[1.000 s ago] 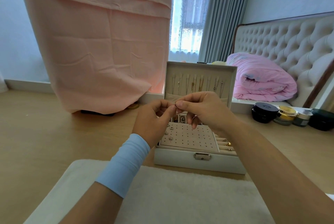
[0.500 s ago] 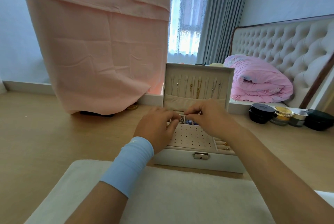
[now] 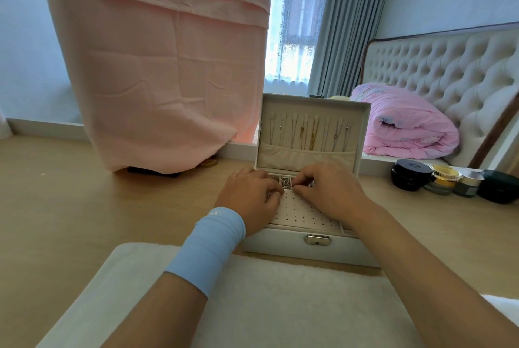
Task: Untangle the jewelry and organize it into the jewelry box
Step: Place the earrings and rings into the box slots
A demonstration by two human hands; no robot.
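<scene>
A white jewelry box (image 3: 292,246) stands open on the wooden table, its lid (image 3: 362,111) upright with several thin necklaces (image 3: 309,131) hanging inside. Both hands are down in the box, over the far edge of the perforated earring panel (image 3: 303,213). My left hand (image 3: 250,196), with a blue wristband, has its fingers curled at the panel's left side. My right hand (image 3: 325,193) has its fingertips bent down at the panel's far edge, next to a small compartment holding a chain (image 3: 286,182). Any small piece between the fingertips is hidden.
A white fluffy mat (image 3: 280,305) lies in front of the box. Dark and gold cosmetic jars (image 3: 443,182) stand at the right. A pink cloth (image 3: 157,67) hangs at the back left, and a pink folded quilt (image 3: 404,126) lies on the bed behind.
Both hands have come down from in front of the lid, where they pinched a small piece together, into the box's tray at the far edge of the earring panel.
</scene>
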